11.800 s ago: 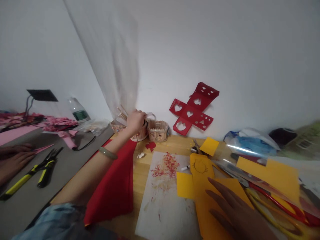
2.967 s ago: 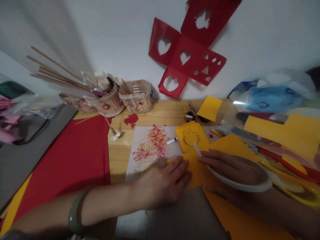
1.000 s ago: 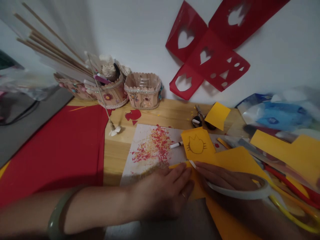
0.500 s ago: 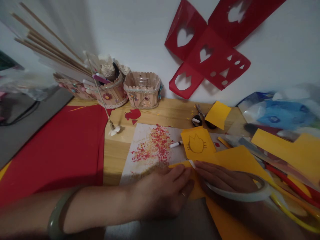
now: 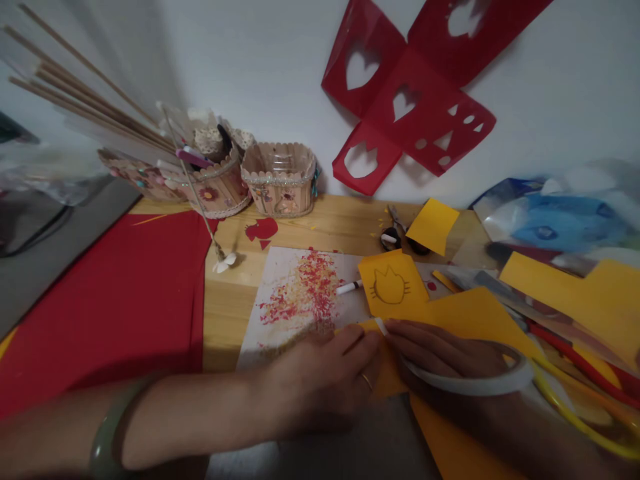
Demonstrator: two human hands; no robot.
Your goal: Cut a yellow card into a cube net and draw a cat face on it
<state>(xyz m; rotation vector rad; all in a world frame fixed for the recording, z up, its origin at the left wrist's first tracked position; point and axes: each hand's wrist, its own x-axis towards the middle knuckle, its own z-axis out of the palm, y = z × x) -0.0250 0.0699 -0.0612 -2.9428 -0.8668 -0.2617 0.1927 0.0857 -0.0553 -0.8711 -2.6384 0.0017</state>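
My left hand point(image 5: 325, 377), with a ring and a green bangle point(image 5: 107, 433) on its arm, has its fingers curled down on the orange paper point(image 5: 393, 370). Against it, my right hand point(image 5: 445, 350) lies with fingers stretched out together over the same paper. A roll of white tape point(image 5: 470, 385) hangs around my right hand, and its strip point(image 5: 381, 326) runs to the paper between both hands. Just behind is an orange square with a drawn cat head point(image 5: 390, 285). A white marker point(image 5: 349, 287) lies beside that square.
Red sheets point(image 5: 115, 300) lie at left. Behind stand decorated baskets point(image 5: 280, 180) and scissors point(image 5: 393, 233). A red cut-out box shape point(image 5: 410, 93) is on the wall. Orange scraps point(image 5: 565, 287), a yellow-handled tool point(image 5: 575, 417) and a blue bag point(image 5: 555, 220) are at right.
The whole view has shifted slightly, so things appear a little further left. Both hands stay at the orange paper in nearly the same pose.
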